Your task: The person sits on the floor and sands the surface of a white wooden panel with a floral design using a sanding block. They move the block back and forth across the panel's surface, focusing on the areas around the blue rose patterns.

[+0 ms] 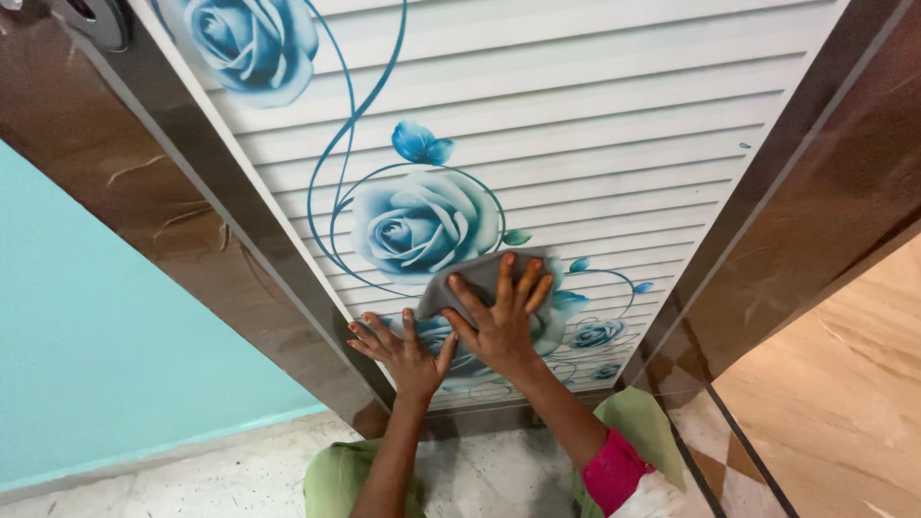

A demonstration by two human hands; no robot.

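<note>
Head view looks down a door panel [576, 144] printed with blue roses on pale stripes, framed in glossy brown. My right hand [499, 321] lies flat on a grey cloth [478, 273], fingers spread, pressing it against the lower part of the panel just under the big rose [422, 225]. That grip is no pinch: the palm and fingers pin the cloth to the surface. My left hand [403, 350] rests beside it, fingers apart and flat on the panel, holding nothing, near the brown frame [240, 230] at the left edge.

To wipe well here, I judge it best to keep the whole palm on the cloth so that it does not bunch up, to follow the horizontal ribs of the panel, and to let the left hand take my weight. The bottom corner, where panel meets frame, looks like a spot where dirt would gather, so the cloth edge should be pushed right into it.

No container of any kind shows: no bucket, bottle or bowl is in view. Below me lies a speckled floor [240, 475], and a turquoise wall [96, 336] stands at the left.
</note>
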